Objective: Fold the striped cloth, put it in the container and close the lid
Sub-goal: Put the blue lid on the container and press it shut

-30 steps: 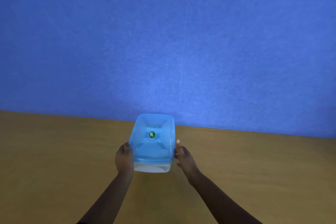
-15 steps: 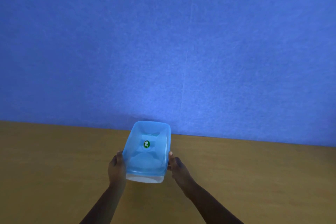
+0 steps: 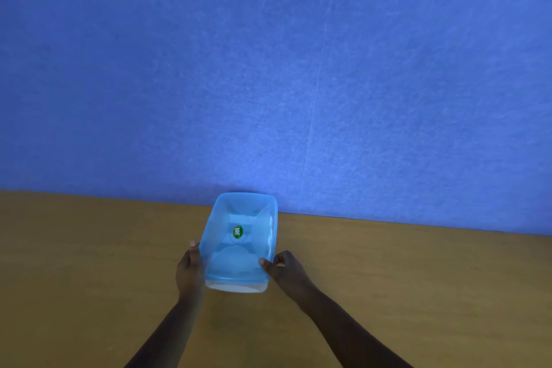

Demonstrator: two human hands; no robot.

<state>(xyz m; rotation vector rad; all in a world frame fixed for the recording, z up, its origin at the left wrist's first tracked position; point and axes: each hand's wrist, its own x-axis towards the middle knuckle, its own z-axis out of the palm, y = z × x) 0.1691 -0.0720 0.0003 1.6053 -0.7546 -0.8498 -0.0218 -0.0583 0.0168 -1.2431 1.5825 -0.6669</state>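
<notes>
A rectangular container (image 3: pixel 236 287) with a whitish body stands on the wooden table, covered by a translucent blue lid (image 3: pixel 239 260) that bears a small green oval sticker (image 3: pixel 237 231). My left hand (image 3: pixel 188 272) clasps the container's left side near its front corner. My right hand (image 3: pixel 283 270) grips the lid's right front edge with fingertips on the rim. The striped cloth is not visible; only pale shapes show faintly through the lid.
The wooden table (image 3: pixel 89 278) stretches wide to both sides. A blue wall (image 3: pixel 268 69) rises directly behind the container, whose far end sits close to it.
The container has been turned slightly between both hands, its far end swinging right. My right hand's fingers have shifted onto the lid's front right edge.
</notes>
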